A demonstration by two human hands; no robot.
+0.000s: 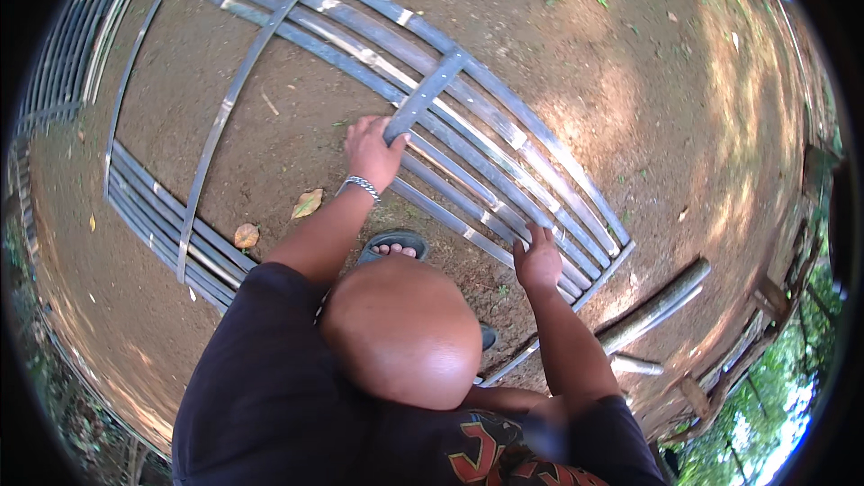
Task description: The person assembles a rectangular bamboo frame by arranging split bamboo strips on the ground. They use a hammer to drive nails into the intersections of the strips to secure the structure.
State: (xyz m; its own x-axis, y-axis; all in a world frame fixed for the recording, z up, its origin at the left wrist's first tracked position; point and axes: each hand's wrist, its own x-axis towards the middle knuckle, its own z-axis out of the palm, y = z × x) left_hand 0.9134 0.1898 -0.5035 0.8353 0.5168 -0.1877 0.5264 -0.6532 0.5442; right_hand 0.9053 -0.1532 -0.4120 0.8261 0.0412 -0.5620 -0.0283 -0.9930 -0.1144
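Observation:
A frame of long grey bamboo slats [517, 180] lies on the ground, with flat strips fixed across it. My left hand [373, 155], with a chain bracelet at the wrist, closes its thumb and fingers about the near end of a short crosspiece [430, 93]. That crosspiece lies over several of the long slats and shows small dots along its face. Farther right, my right hand [538, 261] has its fingers curled over the near slats, close to the frame's right end; its fingertips are partly hidden among them.
A longer cross strip [232, 99] spans the frame to the left, joining a near bundle of slats [171, 225]. Another slatted panel [76, 27] lies at the far left. Round poles [655, 304] rest at the right. Dry leaves [246, 235] dot the bare soil near my sandal [396, 238].

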